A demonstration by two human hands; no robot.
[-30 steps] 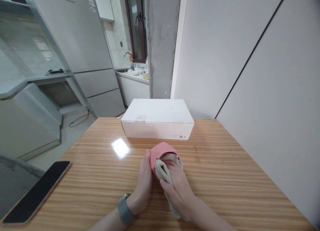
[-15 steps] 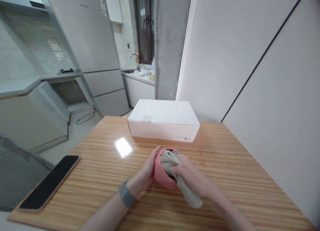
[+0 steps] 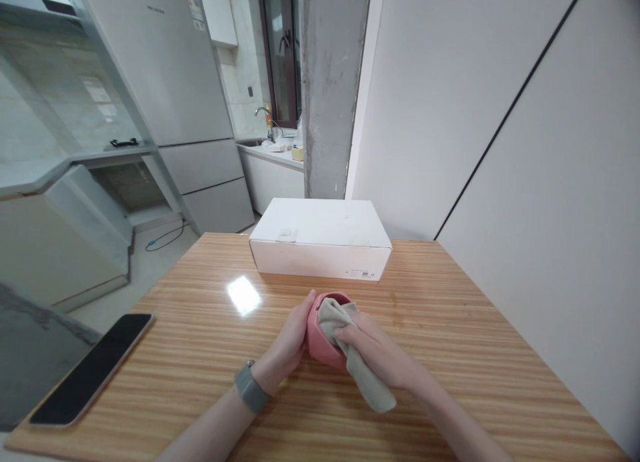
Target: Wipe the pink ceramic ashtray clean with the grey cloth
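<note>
A pink rounded container (image 3: 320, 345) is tilted with its opening toward the right, just above or on the wooden table; I cannot tell which. Wrapped around its left side, my left hand (image 3: 293, 332) grips it, and a grey band sits on that wrist. My right hand (image 3: 373, 349) is closed on a beige cloth (image 3: 333, 319), pressed into the container's opening. One end of the cloth hangs down below the right hand. The inside of the container is mostly hidden by the cloth and fingers.
Behind the hands, a white box (image 3: 305, 259) lies on the wooden table (image 3: 195, 375). A dark flat phone or tablet (image 3: 95, 369) rests near the left edge. A pale wall (image 3: 525, 202) borders the right side, and a fridge (image 3: 160, 69) stands beyond.
The whole view has shifted slightly, so everything sits a little further left. Both hands keep their holds on the container and cloth, with little other visible movement.
</note>
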